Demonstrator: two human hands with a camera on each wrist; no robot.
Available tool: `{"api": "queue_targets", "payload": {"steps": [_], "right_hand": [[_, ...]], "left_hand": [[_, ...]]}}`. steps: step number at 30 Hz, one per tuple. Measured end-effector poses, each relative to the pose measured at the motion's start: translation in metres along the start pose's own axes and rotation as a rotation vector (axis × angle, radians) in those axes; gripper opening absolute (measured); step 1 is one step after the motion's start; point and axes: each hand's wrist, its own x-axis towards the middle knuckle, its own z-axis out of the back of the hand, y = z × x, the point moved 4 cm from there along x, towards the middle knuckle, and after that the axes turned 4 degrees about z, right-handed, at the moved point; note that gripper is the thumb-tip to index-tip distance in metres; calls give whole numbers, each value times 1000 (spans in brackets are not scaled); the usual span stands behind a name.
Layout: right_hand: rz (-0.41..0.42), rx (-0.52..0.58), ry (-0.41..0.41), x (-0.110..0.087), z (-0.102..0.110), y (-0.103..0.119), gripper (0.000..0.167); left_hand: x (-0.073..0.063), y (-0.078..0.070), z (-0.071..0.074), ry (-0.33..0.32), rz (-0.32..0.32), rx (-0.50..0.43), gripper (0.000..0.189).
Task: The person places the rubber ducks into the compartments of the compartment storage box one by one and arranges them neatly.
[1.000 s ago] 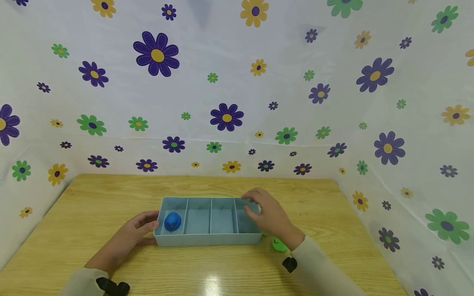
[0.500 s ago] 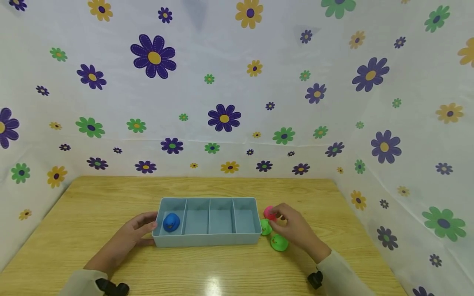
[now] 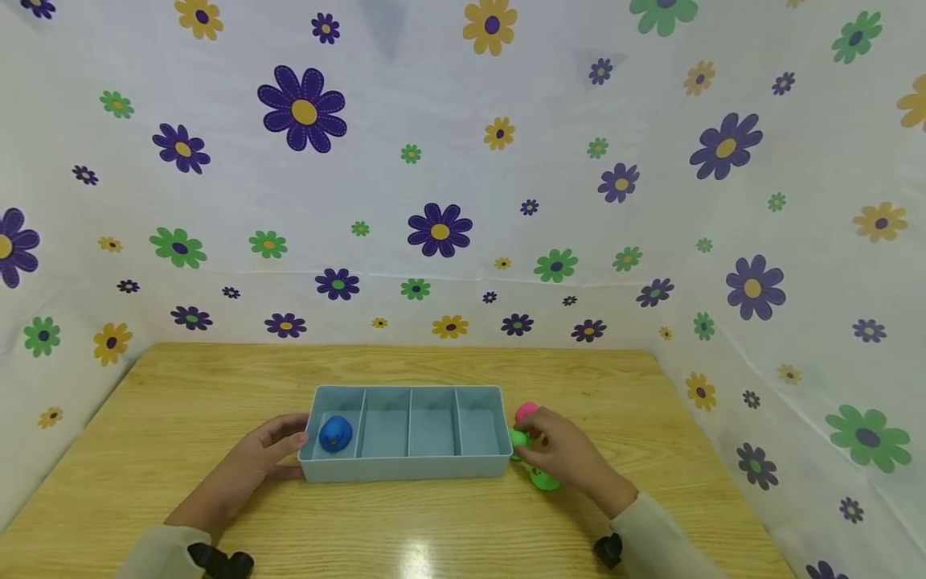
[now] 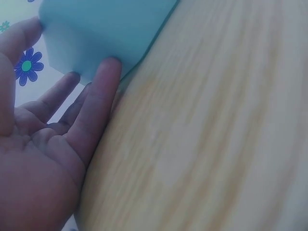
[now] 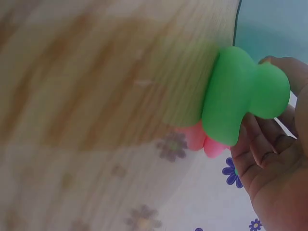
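Observation:
A pale blue tray [image 3: 405,470] with several compartments sits on the wooden table. Its leftmost compartment holds a blue rubber duck [image 3: 336,434]. My left hand [image 3: 249,462] touches the tray's left end, its fingers extended against the wall [image 4: 91,38] in the left wrist view. At the other end, my right hand [image 3: 575,457] has thumb and index finger on either side of a green rubber duck [image 3: 518,441] beside the tray. A second green duck [image 3: 542,479] lies nearer, partly under that hand; it hides the fingertips in the right wrist view. A pink toy [image 3: 526,411] sits just behind.
The wooden table [image 3: 405,531] extends around the tray. White cloth [image 3: 391,185] printed with flowers rises along its back and sides. Each wrist wears a black camera strap [image 3: 219,560].
My right hand has come from over the tray's right compartment down to the ducks beside it, then closed in on the farther green duck. The left hand stays put.

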Motion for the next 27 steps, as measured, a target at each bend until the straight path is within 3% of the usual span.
{"api": "queue_targets", "payload": {"steps": [8,27], "right_hand": [[-53,-23,10,3,-5,1,19],[-58,0,-36,0,-1,2,16]], "left_hand": [[0,1,1,6,0,-1,68],[-1,-1,0,-3,9,-13,67]]}}
